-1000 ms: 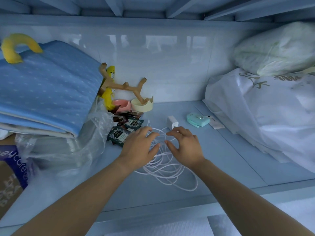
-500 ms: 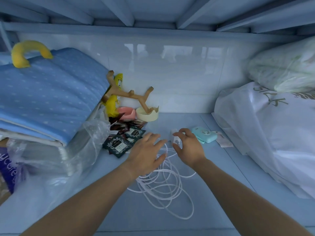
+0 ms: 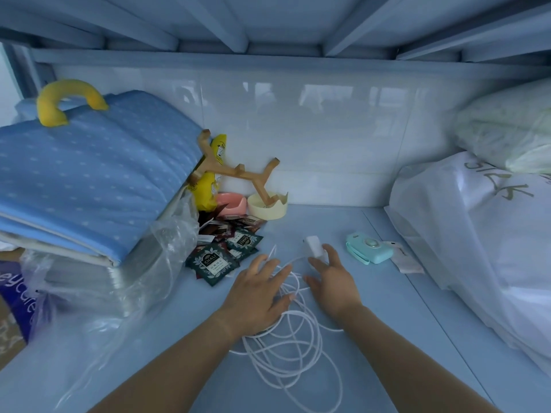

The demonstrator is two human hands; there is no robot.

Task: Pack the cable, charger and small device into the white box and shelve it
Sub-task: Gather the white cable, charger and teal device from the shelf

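Since the preceding frame: left hand (image 3: pixel 258 296) lowered flat onto the cable (image 3: pixel 286 350), fingers spread, palm pressing the upper loops; right hand (image 3: pixel 332 281) advanced to the charger (image 3: pixel 313 245), fingertips closed around its near end, thumb apart; more of the coil now exposed toward the near edge. Cable: thin, white, smooth, lying in loose overlapping loops on the pale blue shelf (image 3: pixel 387 338), one end running to the charger. Charger: small white glossy block, rounded corners, resting on the shelf just beyond the right fingertips. Small device (image 3: pixel 369 247): mint-green, rounded, camera-shaped casing with a round button, just right of the charger, apart from both hands. Left of the hands: dark foil sachets (image 3: pixel 213 262) with printed labels, scattered flat; folded blue dotted quilt (image 3: pixel 89 180) above crinkled clear plastic. Behind: branched wooden stand (image 3: pixel 238 174) in a cream cup (image 3: pixel 267 208). White box not visible.
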